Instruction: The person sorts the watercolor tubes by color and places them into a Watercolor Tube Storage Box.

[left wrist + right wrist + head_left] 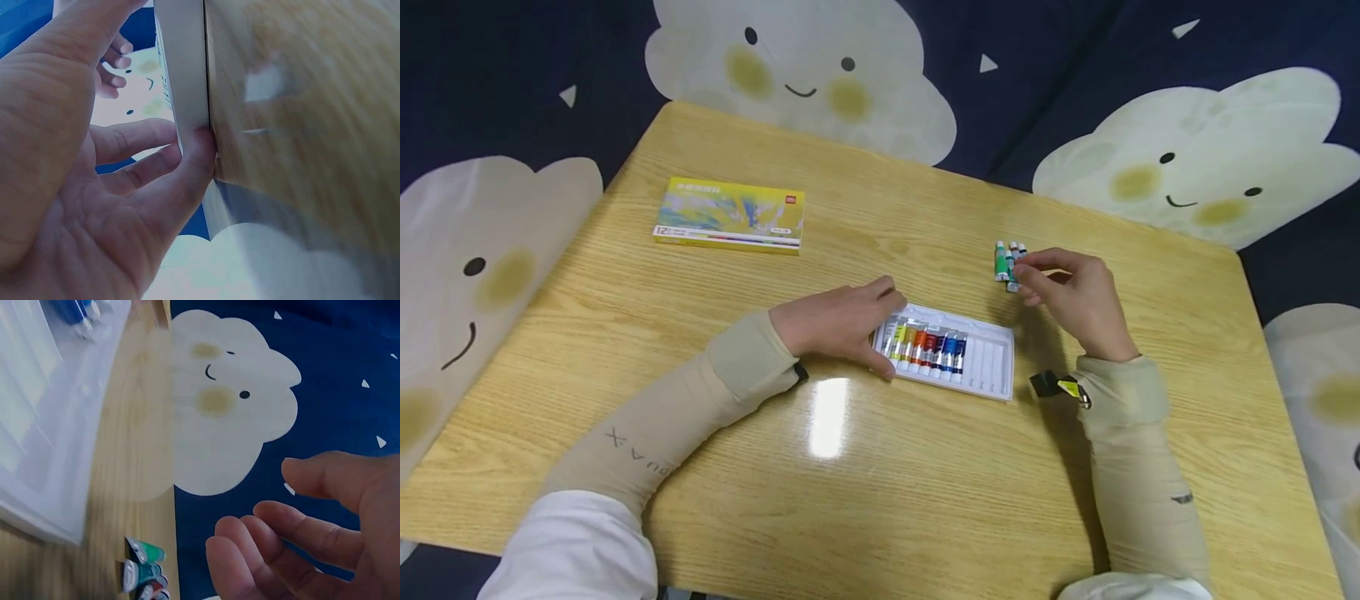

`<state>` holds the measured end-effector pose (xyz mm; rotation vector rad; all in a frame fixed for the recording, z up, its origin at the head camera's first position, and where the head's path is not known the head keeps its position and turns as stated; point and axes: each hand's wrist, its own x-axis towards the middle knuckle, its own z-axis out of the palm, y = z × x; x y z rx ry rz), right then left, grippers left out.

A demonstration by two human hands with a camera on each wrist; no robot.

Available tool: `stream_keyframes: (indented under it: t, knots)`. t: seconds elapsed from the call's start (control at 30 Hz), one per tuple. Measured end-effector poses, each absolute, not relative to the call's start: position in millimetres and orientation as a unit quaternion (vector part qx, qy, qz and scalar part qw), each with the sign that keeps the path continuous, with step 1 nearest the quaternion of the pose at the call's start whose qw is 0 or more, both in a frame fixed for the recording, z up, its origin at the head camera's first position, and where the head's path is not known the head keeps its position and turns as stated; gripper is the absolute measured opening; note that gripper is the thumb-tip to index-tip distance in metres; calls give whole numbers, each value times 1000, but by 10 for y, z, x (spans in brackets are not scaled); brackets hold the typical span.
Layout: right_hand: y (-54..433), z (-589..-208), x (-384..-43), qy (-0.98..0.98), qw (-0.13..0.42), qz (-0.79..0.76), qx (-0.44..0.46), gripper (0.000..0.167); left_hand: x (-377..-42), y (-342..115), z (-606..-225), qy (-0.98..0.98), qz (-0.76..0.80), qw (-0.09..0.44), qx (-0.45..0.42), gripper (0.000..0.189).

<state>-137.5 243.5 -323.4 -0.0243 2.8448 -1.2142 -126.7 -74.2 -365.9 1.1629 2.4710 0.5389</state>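
A white plastic paint tray (988,362) lies on the table with a row of paint tubes (925,348), running from yellow through orange and red to blue. Bare grooves show at its right end. My left hand (850,321) grips the tray's left end, thumb at the near side and fingers at the far side; the left wrist view has the thumb (199,156) on the tray's edge. Beyond the tray's right end, several loose tubes (1002,261), some green, lie in a small cluster. Close over them hovers my right hand (1078,296), thumb and fingers apart with nothing between them.
A yellow paint box (730,212) marked 12 lies flat at the back left of the wooden table (850,525). Dark blue cloth (1000,108) with smiling clouds surrounds the table's back and sides.
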Motion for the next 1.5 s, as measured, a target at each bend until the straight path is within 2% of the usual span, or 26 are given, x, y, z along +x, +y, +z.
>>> stream_keyframes:
  t: [0.3, 0.87, 1.27, 1.5]
  knots:
    - [2531, -3267, -1494, 928, 20, -371, -2, 29, -1266, -738, -3655, 874, 190, 184, 407, 90]
    - [2574, -3350, -1804, 958, -22, -286, -25, 26, -1271, -729, -3655, 872, 194, 189, 407, 92]
    - [2521, -3513, -1934, 960, 2, -280, -24, 28, -1229, -737, -3664, 877, 183, 193, 400, 95]
    - [2476, -3532, -1962, 962, -10, -271, -26, 23, -1221, -715, -3642, 877, 183, 180, 405, 90]
